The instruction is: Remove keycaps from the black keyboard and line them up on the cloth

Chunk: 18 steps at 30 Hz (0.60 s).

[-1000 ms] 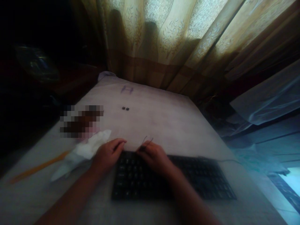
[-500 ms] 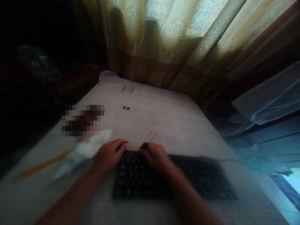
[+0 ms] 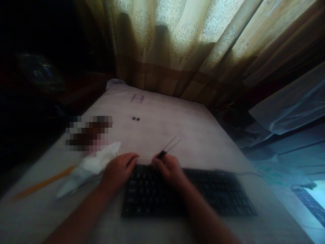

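A black keyboard (image 3: 218, 196) lies in front of me. In my right hand (image 3: 170, 166), over its far edge, is a keycap puller (image 3: 162, 154) with a dark handle. The puller's thin wire loop points away, up and to the right, above the table. My left hand (image 3: 122, 167) rests by the keyboard's far left corner with its fingers curled together. Whether anything is between those fingertips is hidden. Farther back, two small black keycaps (image 3: 136, 118) lie side by side on the table.
On the left of the pale table cover (image 3: 193, 132) are a crumpled white cloth or tissue (image 3: 93, 164), an orange-brown stick-like handle (image 3: 43, 183) and a pixelated patch. The keyboard's cable (image 3: 248, 174) runs right. Patterned curtains (image 3: 185, 44) hang behind the table.
The keycap puller has turned in my right hand, so its wire loop now tilts more to the right and shows wider. My left hand stays nearly in place.
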Available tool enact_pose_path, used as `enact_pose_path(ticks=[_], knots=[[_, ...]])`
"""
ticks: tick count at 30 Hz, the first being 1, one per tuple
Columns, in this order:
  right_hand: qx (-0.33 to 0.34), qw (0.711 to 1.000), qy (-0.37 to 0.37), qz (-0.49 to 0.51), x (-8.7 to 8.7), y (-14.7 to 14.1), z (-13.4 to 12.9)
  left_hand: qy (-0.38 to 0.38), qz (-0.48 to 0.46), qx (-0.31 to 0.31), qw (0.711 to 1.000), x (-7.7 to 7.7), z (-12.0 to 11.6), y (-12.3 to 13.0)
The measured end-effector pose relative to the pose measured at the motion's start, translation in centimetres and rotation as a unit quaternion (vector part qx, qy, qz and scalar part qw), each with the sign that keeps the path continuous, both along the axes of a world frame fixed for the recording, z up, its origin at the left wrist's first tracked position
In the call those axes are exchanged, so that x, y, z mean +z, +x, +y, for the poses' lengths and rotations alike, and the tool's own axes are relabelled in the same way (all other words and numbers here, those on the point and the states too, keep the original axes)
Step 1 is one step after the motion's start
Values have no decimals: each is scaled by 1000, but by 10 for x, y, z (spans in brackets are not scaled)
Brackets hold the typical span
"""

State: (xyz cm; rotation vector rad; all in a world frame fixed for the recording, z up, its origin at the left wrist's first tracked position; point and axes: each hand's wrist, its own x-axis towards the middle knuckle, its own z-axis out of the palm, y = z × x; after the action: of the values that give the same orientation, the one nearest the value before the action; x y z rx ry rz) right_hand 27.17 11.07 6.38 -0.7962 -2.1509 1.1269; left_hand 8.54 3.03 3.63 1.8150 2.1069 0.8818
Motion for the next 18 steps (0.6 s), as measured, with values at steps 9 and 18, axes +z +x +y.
enact_pose_path(ticks=[9,18], knots=[[-44,992,-109,54,-13,-3,3,61,-5,-9,998,1,-2,0],[-15,997,-60,54,-6,-5,-5,119,39,-101,987,11,-10,16]])
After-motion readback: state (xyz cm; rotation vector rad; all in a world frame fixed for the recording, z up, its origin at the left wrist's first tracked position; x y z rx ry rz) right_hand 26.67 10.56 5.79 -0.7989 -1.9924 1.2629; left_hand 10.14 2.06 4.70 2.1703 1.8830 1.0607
